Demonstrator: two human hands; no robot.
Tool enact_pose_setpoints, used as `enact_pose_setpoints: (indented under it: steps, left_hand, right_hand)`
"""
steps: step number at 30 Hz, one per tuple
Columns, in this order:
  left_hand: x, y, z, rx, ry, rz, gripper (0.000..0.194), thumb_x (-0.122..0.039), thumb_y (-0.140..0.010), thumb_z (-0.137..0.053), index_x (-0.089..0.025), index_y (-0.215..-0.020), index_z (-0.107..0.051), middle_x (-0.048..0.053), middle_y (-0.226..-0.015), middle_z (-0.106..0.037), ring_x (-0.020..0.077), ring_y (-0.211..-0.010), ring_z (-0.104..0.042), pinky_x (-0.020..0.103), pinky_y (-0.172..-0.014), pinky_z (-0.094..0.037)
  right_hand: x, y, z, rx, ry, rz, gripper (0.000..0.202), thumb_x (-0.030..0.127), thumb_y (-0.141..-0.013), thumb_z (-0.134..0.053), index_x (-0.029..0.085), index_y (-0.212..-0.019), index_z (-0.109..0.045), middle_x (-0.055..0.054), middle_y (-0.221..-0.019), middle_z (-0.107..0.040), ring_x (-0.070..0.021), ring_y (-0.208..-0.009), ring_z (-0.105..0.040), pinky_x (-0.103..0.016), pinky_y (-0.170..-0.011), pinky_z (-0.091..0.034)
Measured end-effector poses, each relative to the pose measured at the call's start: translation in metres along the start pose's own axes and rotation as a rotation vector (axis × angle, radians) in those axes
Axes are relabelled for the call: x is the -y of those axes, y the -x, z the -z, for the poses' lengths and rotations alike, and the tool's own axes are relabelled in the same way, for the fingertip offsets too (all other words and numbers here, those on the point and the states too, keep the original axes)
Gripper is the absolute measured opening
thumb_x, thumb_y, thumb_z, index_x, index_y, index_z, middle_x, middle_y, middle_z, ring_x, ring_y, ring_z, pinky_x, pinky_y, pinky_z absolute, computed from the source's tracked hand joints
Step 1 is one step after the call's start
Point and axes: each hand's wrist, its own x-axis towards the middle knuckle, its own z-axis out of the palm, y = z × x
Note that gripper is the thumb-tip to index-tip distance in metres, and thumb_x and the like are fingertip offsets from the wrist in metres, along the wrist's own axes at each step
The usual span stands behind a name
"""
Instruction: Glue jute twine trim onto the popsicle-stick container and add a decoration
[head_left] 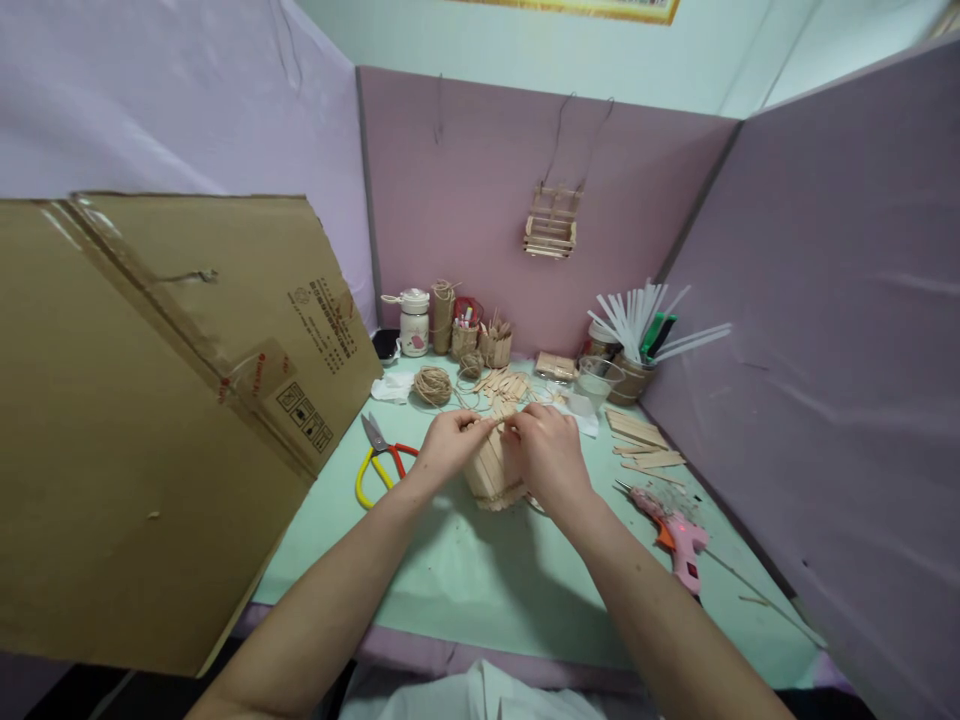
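A small cup-like piece made of pale wooden craft sticks point(495, 468) is tilted on the table, with a band of twine around its near end. My left hand point(450, 442) pinches its far rim from the left, thumb and fingers pressed together. From the right, my right hand point(551, 445) is closed at the same rim, fingers curled over it. What looks like twine runs along the rim between my fingertips, partly hidden by them. Scissors point(386, 460) with yellow and red handles lie left of my left hand. A ball of twine point(432, 386) sits beyond it.
On the right are a pink glue gun point(679, 535), loose craft sticks point(641, 440) and a holder of white glue sticks point(636, 378). More sticks point(504, 384) and a white bottle point(414, 325) stand behind. A large cardboard sheet point(172, 430) leans at left. A stick-built swing point(551, 225) hangs behind.
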Motion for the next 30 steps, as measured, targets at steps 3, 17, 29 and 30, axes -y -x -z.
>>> enact_pose_setpoints:
  steps: [3, 17, 29, 30]
  left_hand:
    - [-0.001, 0.000, 0.001, -0.005, 0.026, 0.019, 0.037, -0.049, -0.072, -0.060, -0.013, -0.070, -0.068, 0.001, -0.064, -0.061, 0.0156, -0.063, -0.051, 0.025, -0.059, -0.038]
    - [-0.004, 0.001, 0.004, 0.005, 0.088, 0.073, 0.036, -0.047, -0.070, -0.061, -0.012, -0.069, -0.068, 0.001, -0.064, -0.061, 0.0162, -0.065, -0.053, 0.025, -0.059, -0.037]
    - [-0.001, 0.000, 0.007, 0.024, 0.123, 0.120, 0.038, -0.051, -0.067, -0.063, -0.013, -0.071, -0.068, 0.002, -0.066, -0.063, 0.0175, -0.068, -0.055, 0.025, -0.059, -0.037]
    - [-0.001, 0.000, 0.007, 0.024, 0.128, 0.126, 0.038, -0.050, -0.067, -0.063, -0.013, -0.071, -0.068, 0.002, -0.066, -0.063, 0.0176, -0.068, -0.055, 0.025, -0.059, -0.037]
  right_hand:
    - [0.000, -0.002, -0.001, -0.003, -0.002, -0.001, 0.016, 0.019, -0.088, -0.056, 0.019, -0.088, -0.072, -0.009, -0.091, -0.068, -0.0238, -0.090, -0.057, -0.034, -0.071, -0.029]
    - [-0.002, -0.006, -0.007, -0.013, -0.069, -0.006, 0.014, 0.017, -0.084, -0.059, 0.019, -0.083, -0.073, -0.007, -0.087, -0.069, -0.0229, -0.089, -0.058, -0.032, -0.071, -0.030]
    - [-0.006, -0.005, -0.009, -0.041, -0.139, 0.018, 0.014, 0.016, -0.083, -0.059, 0.020, -0.079, -0.072, -0.005, -0.084, -0.067, -0.0214, -0.086, -0.057, -0.032, -0.069, -0.030]
    - [-0.008, -0.004, -0.008, -0.049, -0.156, 0.023, 0.014, 0.016, -0.084, -0.059, 0.020, -0.082, -0.072, -0.005, -0.086, -0.067, -0.0215, -0.088, -0.057, -0.032, -0.070, -0.031]
